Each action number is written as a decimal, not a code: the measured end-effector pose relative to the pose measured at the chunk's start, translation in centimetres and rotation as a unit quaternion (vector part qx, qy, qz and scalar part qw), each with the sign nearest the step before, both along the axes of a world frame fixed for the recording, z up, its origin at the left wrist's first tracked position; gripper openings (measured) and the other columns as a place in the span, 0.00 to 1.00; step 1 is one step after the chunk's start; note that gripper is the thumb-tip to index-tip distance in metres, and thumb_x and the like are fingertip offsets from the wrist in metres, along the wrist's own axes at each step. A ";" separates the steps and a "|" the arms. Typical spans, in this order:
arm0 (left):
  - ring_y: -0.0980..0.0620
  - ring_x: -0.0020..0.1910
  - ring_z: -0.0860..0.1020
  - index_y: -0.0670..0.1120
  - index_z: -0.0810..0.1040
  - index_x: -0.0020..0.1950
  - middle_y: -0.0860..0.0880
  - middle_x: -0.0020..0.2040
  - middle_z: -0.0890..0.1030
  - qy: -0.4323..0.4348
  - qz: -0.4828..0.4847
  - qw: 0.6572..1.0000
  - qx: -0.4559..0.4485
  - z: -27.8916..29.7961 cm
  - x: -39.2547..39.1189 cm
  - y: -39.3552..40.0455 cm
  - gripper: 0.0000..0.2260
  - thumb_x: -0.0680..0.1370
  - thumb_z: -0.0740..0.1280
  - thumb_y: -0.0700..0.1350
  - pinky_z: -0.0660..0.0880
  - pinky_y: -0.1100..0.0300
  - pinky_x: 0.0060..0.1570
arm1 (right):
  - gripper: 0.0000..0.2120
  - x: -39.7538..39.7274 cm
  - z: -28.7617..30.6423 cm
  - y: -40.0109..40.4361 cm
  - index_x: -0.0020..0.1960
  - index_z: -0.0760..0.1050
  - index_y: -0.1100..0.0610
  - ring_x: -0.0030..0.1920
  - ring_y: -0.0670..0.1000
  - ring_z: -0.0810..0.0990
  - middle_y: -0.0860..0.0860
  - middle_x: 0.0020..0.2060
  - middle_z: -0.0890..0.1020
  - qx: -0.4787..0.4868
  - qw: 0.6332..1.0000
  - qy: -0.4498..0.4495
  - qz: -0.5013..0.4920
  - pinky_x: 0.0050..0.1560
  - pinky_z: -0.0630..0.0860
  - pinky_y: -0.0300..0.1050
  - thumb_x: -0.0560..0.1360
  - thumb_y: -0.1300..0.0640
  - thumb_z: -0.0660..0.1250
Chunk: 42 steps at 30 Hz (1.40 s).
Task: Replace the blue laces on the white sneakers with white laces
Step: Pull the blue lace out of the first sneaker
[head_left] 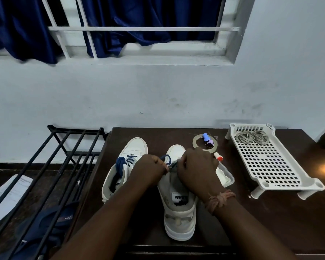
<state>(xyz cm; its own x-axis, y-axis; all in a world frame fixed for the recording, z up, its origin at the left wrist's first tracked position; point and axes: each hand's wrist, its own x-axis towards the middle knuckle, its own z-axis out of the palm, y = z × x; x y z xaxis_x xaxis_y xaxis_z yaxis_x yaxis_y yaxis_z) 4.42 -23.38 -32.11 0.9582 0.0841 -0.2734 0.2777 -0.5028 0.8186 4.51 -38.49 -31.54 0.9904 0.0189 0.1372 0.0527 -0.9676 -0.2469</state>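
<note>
The blue lace point(167, 158) on the right sneaker point(178, 201) was what I had in both hands, up at the top eyelets. That shoe stood on the tabletop point(261, 218) with its heel toward me and its toe pointing away, so the lacing ran straight out from under my fingers and I could pull along it without twisting my wrists. My left hand point(151, 170) had its fingers curled and pinching the lace, with a loop of it standing up just beyond my knuckles. My right hand point(194, 167) was curled over the tongue on the other side; it seemed to be gripping the lace or the edge of the upper, though my knuckles hid exactly which. I judged I was loosening the top crossing, early in the job.

The left sneaker point(124, 166) sat just beyond my left hand, touching or nearly touching its mate, with its own blue lace point(121, 164) threaded and bunched at the top, waiting its turn. The white laces point(252, 137) lay coiled in the far end of the white rack point(270, 166), well off beyond my right hand, out of the way until an emptied shoe needed them. A tape roll point(197, 142) lay just past my right fingers.
</note>
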 end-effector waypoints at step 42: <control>0.46 0.45 0.81 0.47 0.86 0.45 0.48 0.39 0.84 -0.084 0.014 0.980 0.178 -1.9 -0.8 -2.2 0.07 0.72 0.68 0.46 0.77 0.56 0.44 | 0.09 2.6 -1.4 -3.4 0.47 0.78 0.63 0.39 0.57 0.79 0.58 0.38 0.80 0.201 0.961 0.185 -0.040 0.38 0.70 0.44 0.73 0.59 0.64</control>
<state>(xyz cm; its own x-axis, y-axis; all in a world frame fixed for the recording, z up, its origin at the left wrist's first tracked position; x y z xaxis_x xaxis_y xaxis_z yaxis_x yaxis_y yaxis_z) 3.60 -25.62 -34.04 0.9833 0.1715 -0.0609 0.1713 -0.7588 0.6284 7.16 -41.86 -32.96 0.9688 -0.0401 -0.2446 -0.1811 -0.7879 -0.5885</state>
